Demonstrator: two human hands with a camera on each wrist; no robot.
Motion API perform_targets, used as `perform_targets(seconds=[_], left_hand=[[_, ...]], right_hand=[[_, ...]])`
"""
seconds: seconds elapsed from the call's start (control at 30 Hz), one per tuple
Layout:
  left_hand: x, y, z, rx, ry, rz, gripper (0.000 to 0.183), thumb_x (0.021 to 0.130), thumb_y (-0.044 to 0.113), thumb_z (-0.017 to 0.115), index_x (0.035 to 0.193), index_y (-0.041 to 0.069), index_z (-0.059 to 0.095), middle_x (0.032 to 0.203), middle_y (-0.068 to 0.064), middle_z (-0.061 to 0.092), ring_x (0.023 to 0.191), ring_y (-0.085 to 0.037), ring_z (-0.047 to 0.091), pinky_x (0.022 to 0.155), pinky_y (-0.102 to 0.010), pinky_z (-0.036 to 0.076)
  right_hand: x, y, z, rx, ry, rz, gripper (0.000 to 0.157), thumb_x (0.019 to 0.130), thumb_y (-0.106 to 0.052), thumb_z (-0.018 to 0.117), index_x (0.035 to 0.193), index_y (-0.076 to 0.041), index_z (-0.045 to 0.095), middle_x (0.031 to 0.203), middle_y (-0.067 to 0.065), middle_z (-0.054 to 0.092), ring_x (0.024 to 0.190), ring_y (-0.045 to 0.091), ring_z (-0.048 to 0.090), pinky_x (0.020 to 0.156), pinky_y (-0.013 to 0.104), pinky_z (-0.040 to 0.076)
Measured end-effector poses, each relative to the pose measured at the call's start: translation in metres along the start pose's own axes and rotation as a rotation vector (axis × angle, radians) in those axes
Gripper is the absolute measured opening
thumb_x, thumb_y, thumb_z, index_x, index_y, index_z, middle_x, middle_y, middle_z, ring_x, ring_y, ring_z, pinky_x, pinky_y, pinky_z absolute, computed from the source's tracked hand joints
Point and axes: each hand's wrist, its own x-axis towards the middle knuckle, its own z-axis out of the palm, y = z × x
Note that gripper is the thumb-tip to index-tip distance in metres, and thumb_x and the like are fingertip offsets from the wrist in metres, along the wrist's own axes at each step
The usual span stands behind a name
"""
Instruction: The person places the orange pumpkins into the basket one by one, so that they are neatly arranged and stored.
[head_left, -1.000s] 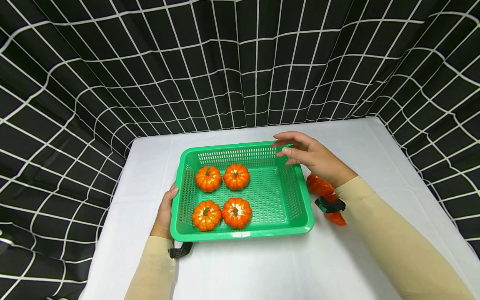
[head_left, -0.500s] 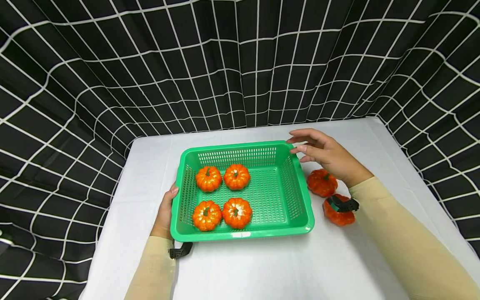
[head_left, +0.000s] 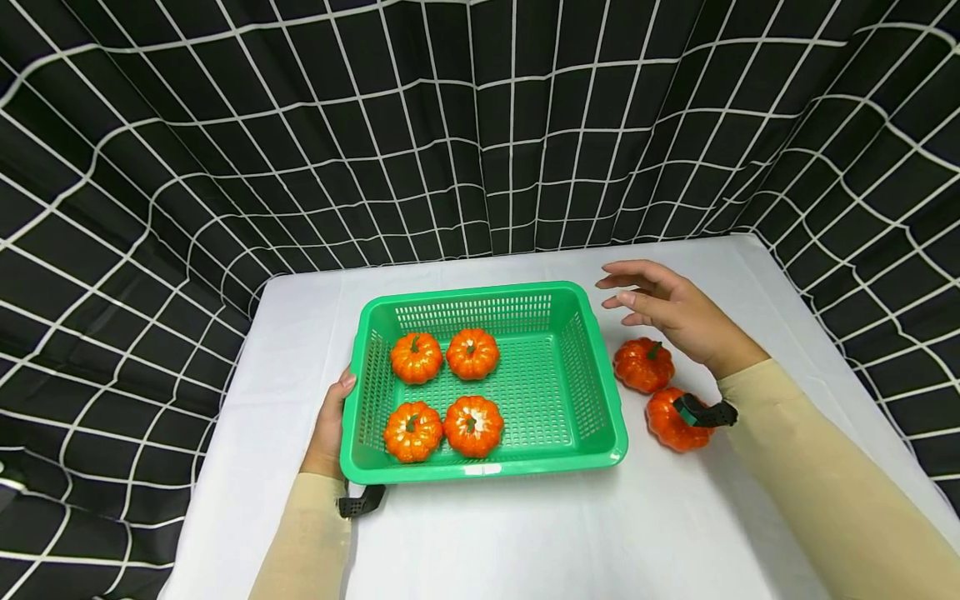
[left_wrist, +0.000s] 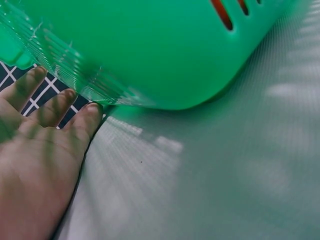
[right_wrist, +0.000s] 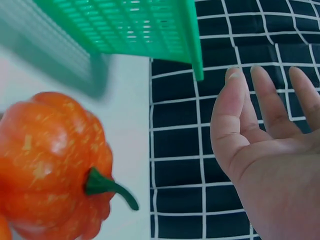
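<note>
A green plastic basket (head_left: 525,471) holds several small orange pumpkins (head_left: 474,426) in its left half. At its left end my left hand (head_left: 328,421) rests against the outside, just below the rim; in the left wrist view, the fingers (left_wrist: 82,120) reach up to the green wall with little bend. My right hand (head_left: 678,312) is in the air beyond the basket's right end, fingers spread and loosely bent, nothing between them. Below it on the table lie two more pumpkins, one with a green stem (head_left: 637,367) and one (head_left: 671,425) partly covered by the wrist strap.
A white cloth (head_left: 510,542) covers the table under the basket. Black curtains with a white grid (head_left: 480,125) close off the back and both sides. Each wrist carries a black strap, the left one (head_left: 363,502) near the basket's front left corner.
My right hand has moved right, from over the basket's back right corner to outside it, uncovering the two pumpkins on the table. My left hand and the basket stay in place.
</note>
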Motion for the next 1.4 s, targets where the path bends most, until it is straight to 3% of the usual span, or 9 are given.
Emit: perform_targets(seconds=[0.3,0.73,1.07,1.4], left_hand=[[-0.001,0.0,0.001,0.006,0.009,-0.01,0.075,0.106,0.04,0.028,0.178,0.029,0.011,0.178,-0.006,0.018,0.155,-0.033,0.026,0.12,-0.05,0.025],[-0.001,0.001,0.002,0.008,0.019,-0.011,0.075,0.105,0.04,0.028,0.178,0.029,0.013,0.177,-0.007,0.022,0.15,-0.032,0.032,0.117,-0.044,0.03],[-0.001,-0.001,0.0,-0.009,-0.001,0.005,0.074,0.106,0.038,0.027,0.178,0.027,0.012,0.175,-0.01,0.024,0.146,-0.032,0.034,0.113,-0.038,0.036],[-0.004,0.002,0.004,0.004,0.031,-0.027,0.072,0.107,0.044,0.03,0.177,0.034,0.017,0.175,-0.002,0.027,0.15,-0.031,0.034,0.118,-0.047,0.031]], right_hand=[[-0.011,0.012,-0.012,0.018,0.027,0.02,0.045,0.113,-0.021,0.062,0.157,-0.015,0.055,0.151,0.014,0.058,0.127,0.031,0.062,0.094,0.035,0.057],[-0.03,0.03,-0.033,0.006,0.057,0.042,0.045,0.114,-0.018,0.059,0.158,-0.012,0.053,0.149,0.017,0.058,0.126,0.03,0.062,0.094,0.032,0.056],[-0.039,0.046,-0.037,-0.048,0.073,0.122,0.047,0.113,-0.022,0.063,0.157,-0.012,0.054,0.149,0.016,0.059,0.126,0.027,0.061,0.095,0.031,0.057],[-0.049,0.068,-0.037,-0.128,0.034,0.18,0.052,0.111,-0.027,0.065,0.16,-0.014,0.052,0.154,0.017,0.057,0.125,0.017,0.06,0.097,0.031,0.053]])
